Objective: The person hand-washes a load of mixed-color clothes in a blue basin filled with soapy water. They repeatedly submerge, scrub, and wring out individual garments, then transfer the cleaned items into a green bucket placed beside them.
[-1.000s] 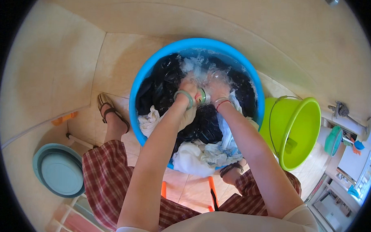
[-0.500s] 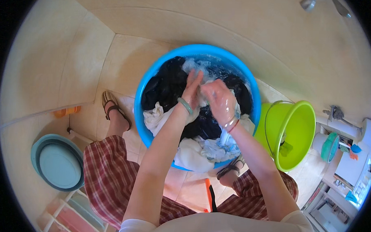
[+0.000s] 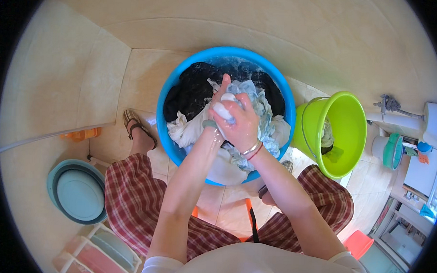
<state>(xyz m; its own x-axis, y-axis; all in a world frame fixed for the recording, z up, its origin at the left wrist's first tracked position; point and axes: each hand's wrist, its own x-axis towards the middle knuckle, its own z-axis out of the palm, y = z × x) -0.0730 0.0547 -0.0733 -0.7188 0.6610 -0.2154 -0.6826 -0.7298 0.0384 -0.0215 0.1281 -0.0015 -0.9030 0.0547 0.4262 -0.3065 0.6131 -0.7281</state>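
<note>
Your right hand (image 3: 242, 125) and left hand (image 3: 221, 99) have fingers closed tight on a wet pale-blue cloth (image 3: 258, 106), held above the round blue plastic basin (image 3: 168, 94). A lime-green plastic bucket (image 3: 346, 133) stands at 3 o'clock from the basin.

The single head-worn fisheye camera looked steeply down from above the seated person, close over the blue basin (image 3: 174, 94) at twelve o'clock. The forearms entered from six o'clock. The green bucket (image 3: 346, 117) sat near three, and the tiled floor (image 3: 86, 59) bent toward the rim.
</note>
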